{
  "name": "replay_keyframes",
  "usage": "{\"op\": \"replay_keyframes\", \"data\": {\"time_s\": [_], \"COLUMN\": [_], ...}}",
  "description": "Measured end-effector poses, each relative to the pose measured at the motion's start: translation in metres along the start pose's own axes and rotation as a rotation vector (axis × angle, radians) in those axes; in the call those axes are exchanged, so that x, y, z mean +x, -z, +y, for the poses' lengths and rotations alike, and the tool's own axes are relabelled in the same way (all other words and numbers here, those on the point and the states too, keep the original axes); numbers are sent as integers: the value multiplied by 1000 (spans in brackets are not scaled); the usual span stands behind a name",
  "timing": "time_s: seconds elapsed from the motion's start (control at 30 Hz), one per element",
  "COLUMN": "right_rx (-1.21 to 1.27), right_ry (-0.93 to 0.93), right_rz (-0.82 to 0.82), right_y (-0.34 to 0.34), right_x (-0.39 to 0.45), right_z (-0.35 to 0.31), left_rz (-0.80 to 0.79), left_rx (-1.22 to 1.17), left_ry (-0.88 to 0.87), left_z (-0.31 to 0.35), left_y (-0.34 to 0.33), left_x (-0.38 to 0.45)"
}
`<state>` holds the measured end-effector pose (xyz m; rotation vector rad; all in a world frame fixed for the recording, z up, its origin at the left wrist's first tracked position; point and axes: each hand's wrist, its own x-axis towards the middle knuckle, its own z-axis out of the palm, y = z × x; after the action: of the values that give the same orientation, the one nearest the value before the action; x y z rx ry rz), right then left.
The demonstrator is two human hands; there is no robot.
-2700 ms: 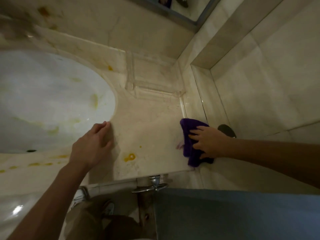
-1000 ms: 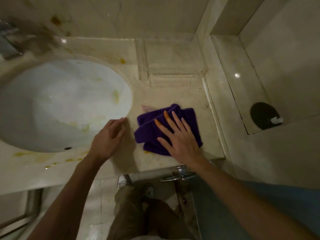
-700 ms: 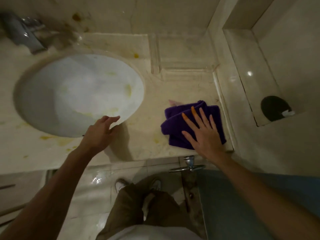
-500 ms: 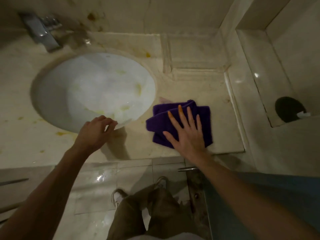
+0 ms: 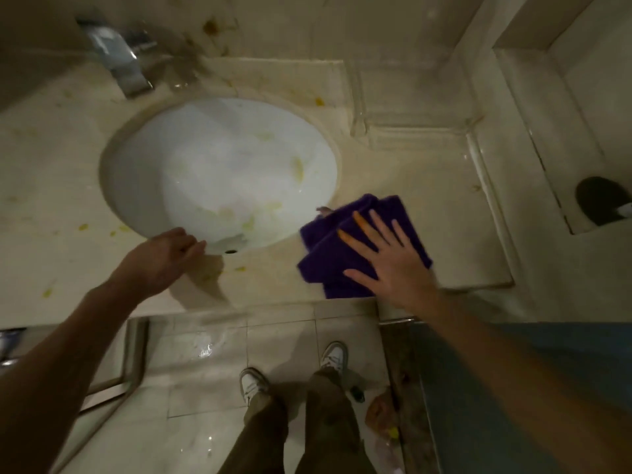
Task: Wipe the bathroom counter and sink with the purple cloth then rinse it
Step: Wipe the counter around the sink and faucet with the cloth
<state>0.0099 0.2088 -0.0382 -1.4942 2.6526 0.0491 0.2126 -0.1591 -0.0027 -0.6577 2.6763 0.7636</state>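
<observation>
My surface (image 5: 393,172) is pale stone, with the white sink (image 5: 219,172) sunk into it. Right of the sink, at its rim, lies the folded purple cloth (image 5: 328,248). Yellow stains (image 5: 82,227) dot the stone left of the sink and one sits behind it. The tap (image 5: 116,56) stands behind the sink.

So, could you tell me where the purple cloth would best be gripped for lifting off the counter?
Probably the near left corner of the purple cloth, approached from the sink side. The right hand lies flat across its right half, and the folded layers on the left are bare and stacked, giving an edge to pinch.
</observation>
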Motion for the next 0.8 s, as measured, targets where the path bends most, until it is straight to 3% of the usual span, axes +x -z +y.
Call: {"op": "replay_keyframes", "data": {"time_s": [0.17,0.3,0.4,0.5,0.6,0.7,0.8], "right_rx": [-11,61,150,197,193,137,129], "right_ry": [-96,-39,44,108,184,274,347], "right_rz": [-43,19,46,31,47,29,17], "right_y": [-1,0,1,3,8,8,8], "right_x": [-13,18,66,125,187,216,201], "right_z": [-2,-100,-207,-304,-356,-363,-343], "left_rz": [-27,38,275,495,612,628,636], "left_rx": [-12,-57,-7,73,33,-25,-148], "left_ry": [-50,-55,-56,79,353,580,699], "left_z": [-6,-13,-47,-99,-155,-202,-233], "left_y": [7,9,19,33,47,55,55], "left_x": [0,5,-9,-41,-73,-102,-123]}}
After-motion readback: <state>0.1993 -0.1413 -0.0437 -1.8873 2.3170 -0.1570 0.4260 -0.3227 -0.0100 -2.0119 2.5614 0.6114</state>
